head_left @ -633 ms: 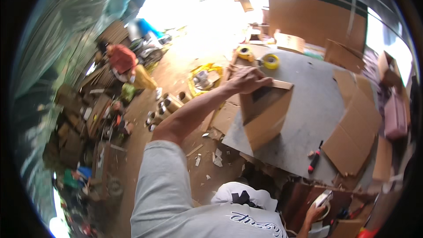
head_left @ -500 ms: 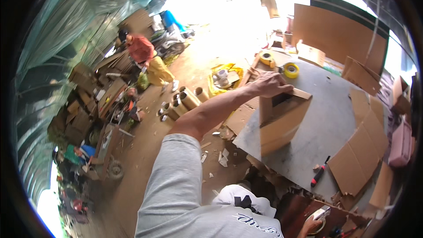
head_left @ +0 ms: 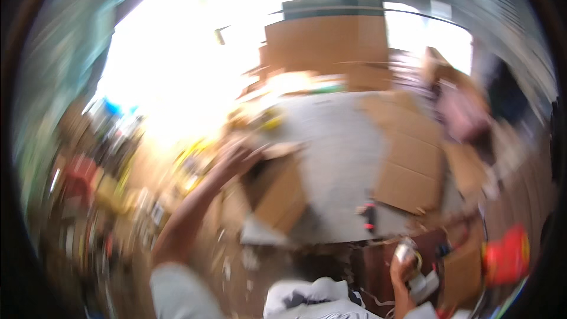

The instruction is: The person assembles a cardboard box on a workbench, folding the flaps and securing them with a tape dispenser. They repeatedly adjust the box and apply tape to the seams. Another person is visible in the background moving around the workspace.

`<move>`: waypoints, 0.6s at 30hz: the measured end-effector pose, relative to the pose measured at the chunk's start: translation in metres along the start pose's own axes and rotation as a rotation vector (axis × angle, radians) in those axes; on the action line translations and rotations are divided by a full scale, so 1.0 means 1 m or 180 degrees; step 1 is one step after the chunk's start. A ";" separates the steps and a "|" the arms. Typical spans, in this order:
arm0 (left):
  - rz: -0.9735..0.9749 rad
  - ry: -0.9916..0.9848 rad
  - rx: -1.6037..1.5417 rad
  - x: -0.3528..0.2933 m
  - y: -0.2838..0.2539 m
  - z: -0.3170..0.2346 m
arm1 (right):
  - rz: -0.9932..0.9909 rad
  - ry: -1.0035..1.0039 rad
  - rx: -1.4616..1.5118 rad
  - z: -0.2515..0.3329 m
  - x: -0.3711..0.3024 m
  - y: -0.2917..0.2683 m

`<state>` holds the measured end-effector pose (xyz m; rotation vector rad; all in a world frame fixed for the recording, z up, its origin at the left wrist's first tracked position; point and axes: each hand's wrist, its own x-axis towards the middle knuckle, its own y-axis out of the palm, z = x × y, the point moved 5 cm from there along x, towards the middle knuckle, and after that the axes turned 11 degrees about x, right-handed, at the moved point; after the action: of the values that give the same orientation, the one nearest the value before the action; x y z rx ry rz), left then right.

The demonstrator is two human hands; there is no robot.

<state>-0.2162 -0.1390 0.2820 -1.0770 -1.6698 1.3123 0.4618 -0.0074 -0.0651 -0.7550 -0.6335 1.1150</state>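
Observation:
My left hand (head_left: pixel 237 156) is closed over the upper edge of a brown cardboard box (head_left: pixel 282 195), which stands at the near left of the grey table (head_left: pixel 336 142). The box's top is partly open and dark inside. Low at the right, in front of the table, my right hand (head_left: pixel 401 270) is wrapped round a silvery-white tape dispenser (head_left: pixel 406 251) with a ring of tape showing beside it. Motion blur hides finer detail of both hands.
Flattened cardboard (head_left: pixel 410 171) covers the table's right side. A red-and-black handled tool (head_left: pixel 369 217) lies near the front edge. A yellow tape roll (head_left: pixel 270 119) sits at the far left. Beyond stands a large brown board (head_left: pixel 328 41); a red object (head_left: pixel 507 255) is at the right.
My view has swung to the right, so the table and box appear further left. My left hand is still on the box; the right hand with the tape dispenser shows more fully.

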 end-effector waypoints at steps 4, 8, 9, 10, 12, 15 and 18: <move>-0.0391 -0.0077 -0.0049 0.000 -0.005 -0.002 | 0.0396 -0.0174 -0.0005 0.002 0.007 0.023; -0.0076 0.0370 -0.0194 0.038 -0.009 -0.047 | -0.0346 -0.0675 0.0361 -0.028 -0.002 0.013; 0.0109 0.0025 0.0408 0.037 -0.009 -0.039 | -0.0248 -0.0689 0.0191 -0.034 0.000 0.017; -0.0881 0.0466 0.0009 0.022 0.001 -0.025 | -0.0088 -0.0734 0.0072 -0.035 0.004 0.023; -0.1468 0.0958 0.0916 0.016 0.019 -0.016 | 0.0426 -0.2289 0.0976 -0.011 0.011 0.023; -0.0820 0.0187 -0.0001 0.033 0.005 -0.039 | 0.0489 -0.2214 0.1248 0.061 0.005 0.018; -0.0560 -0.0183 0.0039 -0.005 -0.032 -0.044 | 0.0882 -0.1936 0.1433 0.134 -0.009 0.049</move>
<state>-0.1795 -0.1321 0.3215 -0.8711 -1.7540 1.2481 0.3290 0.0243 -0.0247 -0.1012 -0.7549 1.6954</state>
